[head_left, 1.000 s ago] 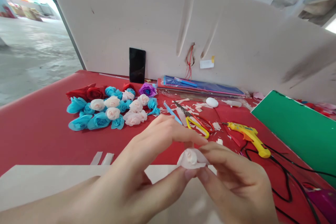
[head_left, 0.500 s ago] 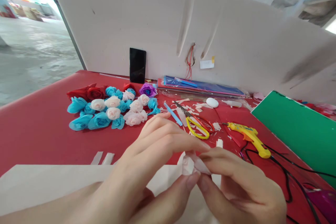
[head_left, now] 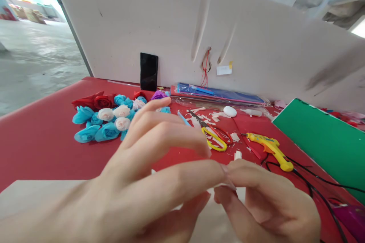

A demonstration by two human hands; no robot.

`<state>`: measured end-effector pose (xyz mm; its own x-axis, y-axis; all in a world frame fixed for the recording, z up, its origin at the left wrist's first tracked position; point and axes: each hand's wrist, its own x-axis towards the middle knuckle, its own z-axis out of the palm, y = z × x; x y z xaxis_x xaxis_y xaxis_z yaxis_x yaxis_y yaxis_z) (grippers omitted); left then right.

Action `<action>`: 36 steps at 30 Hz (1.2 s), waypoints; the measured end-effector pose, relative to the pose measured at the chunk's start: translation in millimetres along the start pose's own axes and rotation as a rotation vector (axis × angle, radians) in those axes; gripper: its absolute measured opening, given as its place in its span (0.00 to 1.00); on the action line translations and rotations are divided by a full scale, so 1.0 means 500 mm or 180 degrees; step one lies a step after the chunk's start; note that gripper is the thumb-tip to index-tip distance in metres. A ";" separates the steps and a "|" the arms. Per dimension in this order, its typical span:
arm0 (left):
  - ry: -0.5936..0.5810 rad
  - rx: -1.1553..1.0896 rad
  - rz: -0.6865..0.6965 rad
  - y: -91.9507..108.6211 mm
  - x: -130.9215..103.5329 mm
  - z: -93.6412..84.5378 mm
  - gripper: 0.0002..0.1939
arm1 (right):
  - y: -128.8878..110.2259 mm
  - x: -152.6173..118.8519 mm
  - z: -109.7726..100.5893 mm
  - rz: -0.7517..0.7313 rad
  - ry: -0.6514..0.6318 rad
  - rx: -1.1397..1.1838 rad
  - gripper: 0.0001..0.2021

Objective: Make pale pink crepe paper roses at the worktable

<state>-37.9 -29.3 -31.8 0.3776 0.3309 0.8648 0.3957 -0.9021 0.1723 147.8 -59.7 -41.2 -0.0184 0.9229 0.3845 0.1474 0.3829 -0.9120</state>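
Observation:
My left hand reaches in from the lower left, its index finger stretched to the fingertips of my right hand. Its other fingers are raised and spread apart, and its thumb is bent below. Between the thumb and index finger of my right hand, a thin pale petal piece shows only at its edge. My fingers hide most of what is pinched there. Under both hands lies a white sheet on the red table.
Blue, white and red fabric flowers lie back left. Yellow-and-red-handled scissors rest among paper scraps. A yellow glue gun with black cord lies right, beside a green board. A black phone leans on the white wall.
My left hand has shifted left and its fingers have lifted and spread. The small pale flower, seen between both hands before, is now mostly hidden. My right hand has barely moved.

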 end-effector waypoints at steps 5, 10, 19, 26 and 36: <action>-0.0497 -0.0361 -0.0412 -0.024 0.023 -0.025 0.14 | 0.004 0.037 -0.020 0.1633 -0.1060 0.0312 0.09; -0.1378 -0.1236 -0.1181 -0.041 0.026 -0.035 0.10 | -0.006 0.068 -0.017 0.2472 -0.1605 0.0798 0.14; -0.1997 -0.2211 -0.1381 -0.048 0.022 -0.026 0.10 | -0.003 0.066 -0.019 0.2852 -0.1873 0.1370 0.06; -0.1972 -0.2192 -0.1292 -0.043 0.024 -0.031 0.06 | 0.009 0.062 -0.019 0.2859 -0.2057 0.1497 0.05; -0.1988 -0.2015 -0.1014 -0.043 0.026 -0.033 0.13 | 0.009 0.060 -0.020 0.2925 -0.2183 0.1429 0.08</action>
<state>-55.2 -10.2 -16.7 0.7827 0.5108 0.3555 0.0985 -0.6658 0.7396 157.9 -30.6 -32.2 -0.6230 0.6349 -0.4570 0.0291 -0.5650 -0.8246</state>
